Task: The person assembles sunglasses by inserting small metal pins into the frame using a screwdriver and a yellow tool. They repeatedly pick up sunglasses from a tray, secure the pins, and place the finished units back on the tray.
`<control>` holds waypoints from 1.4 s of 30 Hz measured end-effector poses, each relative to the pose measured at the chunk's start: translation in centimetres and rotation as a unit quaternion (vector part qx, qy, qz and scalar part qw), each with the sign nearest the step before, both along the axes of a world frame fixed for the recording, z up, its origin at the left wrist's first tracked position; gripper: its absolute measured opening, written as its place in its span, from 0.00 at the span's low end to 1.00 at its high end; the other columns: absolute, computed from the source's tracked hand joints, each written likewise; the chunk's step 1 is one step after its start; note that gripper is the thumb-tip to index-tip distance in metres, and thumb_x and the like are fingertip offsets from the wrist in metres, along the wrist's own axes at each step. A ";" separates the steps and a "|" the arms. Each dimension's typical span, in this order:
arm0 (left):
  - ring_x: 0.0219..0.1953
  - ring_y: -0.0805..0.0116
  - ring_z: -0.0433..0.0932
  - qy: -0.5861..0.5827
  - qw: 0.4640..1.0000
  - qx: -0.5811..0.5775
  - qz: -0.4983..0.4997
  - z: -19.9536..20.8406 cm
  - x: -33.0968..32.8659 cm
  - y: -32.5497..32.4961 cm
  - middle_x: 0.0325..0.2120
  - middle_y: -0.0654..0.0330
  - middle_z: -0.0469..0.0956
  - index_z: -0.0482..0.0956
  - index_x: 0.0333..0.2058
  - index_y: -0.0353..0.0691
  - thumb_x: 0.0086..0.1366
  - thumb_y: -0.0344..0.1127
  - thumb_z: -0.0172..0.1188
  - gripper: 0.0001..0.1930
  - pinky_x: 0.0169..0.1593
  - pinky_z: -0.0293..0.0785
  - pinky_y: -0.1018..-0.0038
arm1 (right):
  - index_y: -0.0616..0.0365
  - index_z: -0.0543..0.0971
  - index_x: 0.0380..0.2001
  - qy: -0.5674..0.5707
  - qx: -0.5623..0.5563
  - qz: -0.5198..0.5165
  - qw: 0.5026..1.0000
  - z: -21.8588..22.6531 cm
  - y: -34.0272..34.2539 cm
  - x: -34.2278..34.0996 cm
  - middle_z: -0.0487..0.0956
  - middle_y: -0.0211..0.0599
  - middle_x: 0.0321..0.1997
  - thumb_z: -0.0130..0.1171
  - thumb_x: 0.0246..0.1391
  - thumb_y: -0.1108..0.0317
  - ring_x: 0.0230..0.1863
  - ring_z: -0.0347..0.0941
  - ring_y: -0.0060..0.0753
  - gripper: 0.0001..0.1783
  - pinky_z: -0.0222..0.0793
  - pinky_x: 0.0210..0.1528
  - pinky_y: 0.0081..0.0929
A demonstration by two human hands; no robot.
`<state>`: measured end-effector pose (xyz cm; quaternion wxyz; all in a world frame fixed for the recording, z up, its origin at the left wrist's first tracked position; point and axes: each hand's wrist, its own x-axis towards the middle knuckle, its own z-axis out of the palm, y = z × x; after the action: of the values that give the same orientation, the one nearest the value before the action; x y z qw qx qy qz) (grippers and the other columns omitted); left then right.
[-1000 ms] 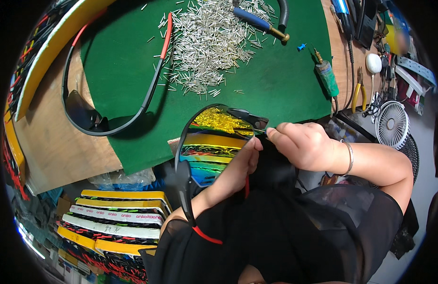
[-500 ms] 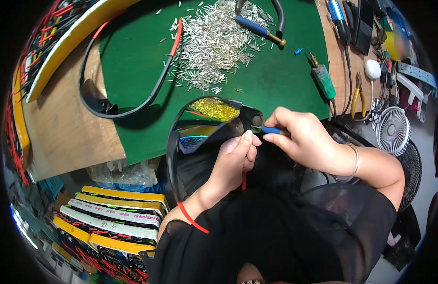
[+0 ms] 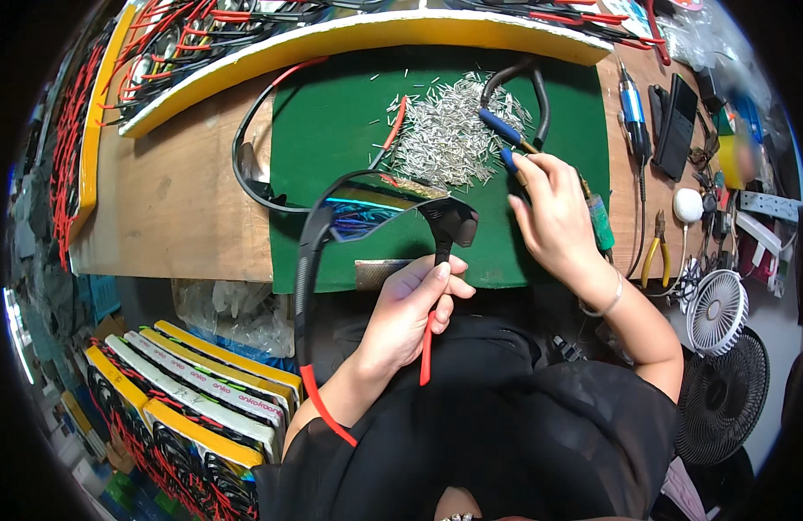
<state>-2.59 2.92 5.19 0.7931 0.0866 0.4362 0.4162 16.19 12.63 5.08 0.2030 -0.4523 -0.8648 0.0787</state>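
Observation:
My left hand (image 3: 410, 304) is closed on one temple, near the hinge, of a pair of sunglasses (image 3: 308, 260). They have a black frame, a mirrored blue-green lens and red temple tips, and are held up over the mat's near edge. My right hand (image 3: 553, 213) is away from them, beside the metal pile, with a small blue-handled screwdriver (image 3: 509, 161) between its fingers; the shaft is mostly hidden. Close by lies another blue-gripped tool (image 3: 501, 128) with a brass end, against a bent black tube (image 3: 541, 104). A second pair of sunglasses (image 3: 280, 207) rests on the mat's left side.
Many short metal pins (image 3: 449, 130) are heaped on the green mat (image 3: 332, 113). A yellow-edged tray (image 3: 367, 36) of glasses spans the back. To the right are a green-handled tool (image 3: 600, 224), yellow pliers (image 3: 656, 247) and a white fan (image 3: 717, 313). Stacked trays (image 3: 210, 382) stand lower left.
My right hand has moved away from the sunglasses' hinge, up and right toward the metal pins, with the screwdriver. The view has shifted, and more of the back tray shows.

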 end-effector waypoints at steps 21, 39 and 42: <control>0.15 0.87 0.57 -0.029 0.998 -0.002 -0.048 -0.4 1.9 -0.2 0.25 0.62 0.73 0.65 0.43 0.35 0.68 0.35 0.40 0.11 0.17 0.51 0.89 | 0.64 0.73 0.35 0.282 -0.399 0.043 0.871 1.2 -2.0 -1.7 0.73 0.42 0.24 0.49 0.54 0.71 0.24 0.73 0.36 0.08 0.68 0.27 0.27; 0.16 0.82 0.63 0.070 0.997 0.012 -0.020 -0.6 2.0 -0.9 0.30 0.58 0.76 0.66 0.41 0.33 0.66 0.35 0.45 0.11 0.18 0.61 0.86 | 0.62 0.67 0.31 0.036 -0.050 -0.034 0.998 -1.5 1.5 0.0 0.69 0.45 0.30 0.56 0.48 0.70 0.34 0.68 0.45 0.10 0.66 0.34 0.36; 0.14 0.85 0.59 0.072 0.997 -0.031 -0.012 -1.3 1.6 -1.1 0.29 0.59 0.76 0.66 0.42 0.33 0.66 0.34 0.44 0.11 0.16 0.56 0.88 | 0.63 0.68 0.33 0.115 -0.226 -0.068 0.965 1.0 -1.1 1.2 0.71 0.44 0.25 0.53 0.51 0.72 0.25 0.70 0.44 0.08 0.66 0.28 0.34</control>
<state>-0.99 1.86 3.89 0.7668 0.0963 0.5039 0.3857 17.35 11.54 6.06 0.1985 -0.5325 -0.7622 0.3100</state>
